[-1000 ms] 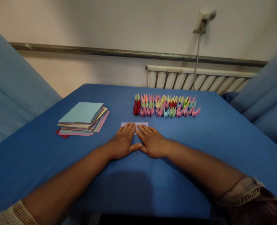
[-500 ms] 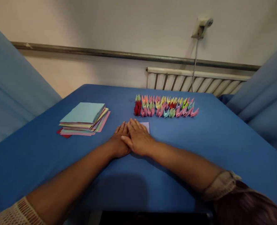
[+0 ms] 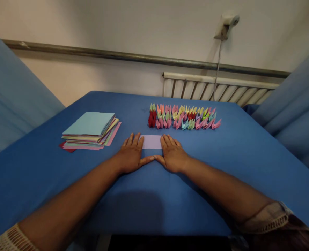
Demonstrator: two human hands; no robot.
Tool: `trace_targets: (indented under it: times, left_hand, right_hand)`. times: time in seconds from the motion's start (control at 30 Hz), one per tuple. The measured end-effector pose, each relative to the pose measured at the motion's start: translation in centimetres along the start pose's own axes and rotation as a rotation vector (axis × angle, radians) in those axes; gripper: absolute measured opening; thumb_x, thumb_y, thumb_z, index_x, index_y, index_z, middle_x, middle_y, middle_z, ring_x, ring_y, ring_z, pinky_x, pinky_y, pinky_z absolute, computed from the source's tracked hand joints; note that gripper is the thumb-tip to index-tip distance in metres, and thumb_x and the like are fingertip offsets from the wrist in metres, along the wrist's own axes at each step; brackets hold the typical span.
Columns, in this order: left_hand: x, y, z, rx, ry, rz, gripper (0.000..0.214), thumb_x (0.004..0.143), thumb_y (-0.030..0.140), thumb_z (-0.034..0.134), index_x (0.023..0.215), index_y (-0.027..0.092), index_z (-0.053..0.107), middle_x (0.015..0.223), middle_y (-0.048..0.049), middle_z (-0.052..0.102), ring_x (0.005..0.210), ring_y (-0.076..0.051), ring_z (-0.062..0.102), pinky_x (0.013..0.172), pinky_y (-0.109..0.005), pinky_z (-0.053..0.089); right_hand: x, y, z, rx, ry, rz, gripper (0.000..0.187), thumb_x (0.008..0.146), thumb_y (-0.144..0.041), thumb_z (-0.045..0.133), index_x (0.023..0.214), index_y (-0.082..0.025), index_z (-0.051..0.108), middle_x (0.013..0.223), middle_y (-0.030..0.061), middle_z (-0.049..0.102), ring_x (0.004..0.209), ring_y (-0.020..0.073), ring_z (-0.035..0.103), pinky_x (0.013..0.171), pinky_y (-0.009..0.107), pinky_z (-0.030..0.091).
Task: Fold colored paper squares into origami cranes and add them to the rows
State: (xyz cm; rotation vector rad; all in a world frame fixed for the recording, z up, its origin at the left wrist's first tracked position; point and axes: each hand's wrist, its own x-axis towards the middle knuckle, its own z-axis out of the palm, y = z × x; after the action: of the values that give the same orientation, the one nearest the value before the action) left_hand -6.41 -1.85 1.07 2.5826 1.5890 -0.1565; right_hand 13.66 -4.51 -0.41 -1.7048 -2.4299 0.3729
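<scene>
Hands [image 3: 129, 155] parted, lilac paper [image 3: 152, 142] bared between them.
Left hand flat, palm down, gripping nothing, fingers over the paper's left end. Paper lies flat on blue table [image 3: 235, 146], long axis left to right; plain oblong, no pointed end showing. Right hand [image 3: 174, 155], lapped over the left half a second ago, now flat at the right end, also gripping nothing; thumb tips meet. Reads as pressure now at both ends, middle uncovered.

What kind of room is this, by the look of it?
Probably a plain indoor room, though whether home or workplace I can't tell: there's a radiator, a pipe along the wall and a wall socket.
</scene>
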Motion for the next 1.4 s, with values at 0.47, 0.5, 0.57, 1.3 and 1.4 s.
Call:
trace_targets:
  times: [0.47, 0.5, 0.57, 1.3, 1.4]
  left_hand:
    - [1.1, -0.5, 0.1, 0.067, 0.076, -0.163, 0.064, 0.096, 0.044, 0.026, 0.149, 0.008, 0.028, 0.155, -0.0202, 0.025, 0.142, -0.041, 0.020, 0.111, -0.055, 0.022]
    - [1.0, -0.8, 0.0, 0.070, 0.066, -0.161, 0.063, 0.096, 0.044, 0.026, 0.149, 0.009, 0.027, 0.155, -0.0199, 0.025, 0.142, -0.041, 0.020, 0.111, -0.055, 0.023]
    - [0.8, -1.3, -0.2, 0.082, 0.047, -0.162, 0.062, 0.096, 0.042, 0.026, 0.149, 0.010, 0.028, 0.155, -0.0202, 0.026, 0.142, -0.042, 0.022, 0.110, -0.055, 0.024]
    - [1.7, -1.5, -1.1, -0.323, 0.234, 0.092, 0.046, 0.085, 0.034, 0.050, 0.127, 0.015, 0.054, 0.102, -0.0095, 0.062, 0.088, -0.022, 0.061, 0.082, -0.035, 0.051]
    - [1.7, -1.7, -1.0, -0.361, 0.245, 0.083, 0.051, 0.084, 0.037, 0.053, 0.131, 0.016, 0.051, 0.105, -0.0090, 0.061, 0.091, -0.022, 0.061, 0.083, -0.036, 0.051]
  right_hand:
    - [-1.2, -1.0, -1.8, -0.062, -0.034, -0.284, 0.061, 0.095, -0.051, 0.041, 0.144, -0.015, 0.039, 0.151, 0.0122, 0.037, 0.139, 0.0317, 0.032, 0.109, 0.048, 0.031]
    - [-1.2, -1.0, -2.0, -0.066, -0.032, -0.275, 0.059, 0.095, -0.049, 0.041, 0.143, -0.014, 0.041, 0.150, 0.0129, 0.039, 0.137, 0.0311, 0.034, 0.109, 0.047, 0.032]
    - [-1.3, -1.1, -2.4, -0.081, -0.030, -0.246, 0.054, 0.096, -0.045, 0.043, 0.138, -0.011, 0.047, 0.146, 0.0150, 0.044, 0.133, 0.0306, 0.039, 0.107, 0.046, 0.034]
    - [1.0, 1.1, -0.3, 0.178, 0.187, 0.101, 0.050, 0.092, -0.039, 0.046, 0.133, -0.011, 0.050, 0.145, 0.0151, 0.044, 0.133, 0.0288, 0.039, 0.109, 0.046, 0.030]
    - [1.0, 1.1, 0.0, 0.259, 0.235, 0.068, 0.051, 0.088, -0.035, 0.052, 0.135, -0.014, 0.048, 0.146, 0.0130, 0.042, 0.134, 0.0267, 0.038, 0.109, 0.045, 0.031]
